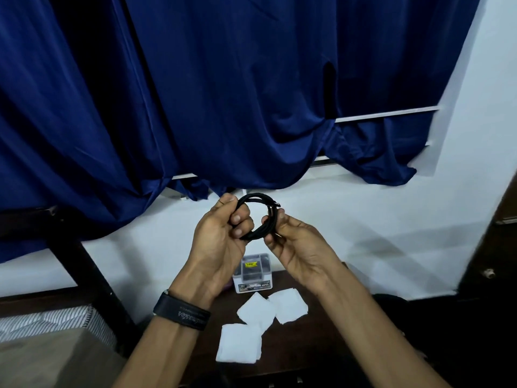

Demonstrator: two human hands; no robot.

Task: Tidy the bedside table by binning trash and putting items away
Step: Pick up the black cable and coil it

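A black cable [256, 198] is wound into a small coil and held up above the dark wooden bedside table [321, 345]. My left hand [221, 236] grips the coil's left side. My right hand [293, 242] pinches its right side near a plug end. On the table below lie three white tissues [240, 343], partly overlapping. Behind them stands a small clear organiser box [253, 273] with a yellow label; my hands partly hide it. A black band is on my left wrist.
A blue curtain [195, 93] hangs over the window and drapes onto the sill. A dark bed frame [84, 264] and striped bedding [50, 320] are at left. A dark wooden door or cabinet [492, 261] stands at right. The wall behind is white.
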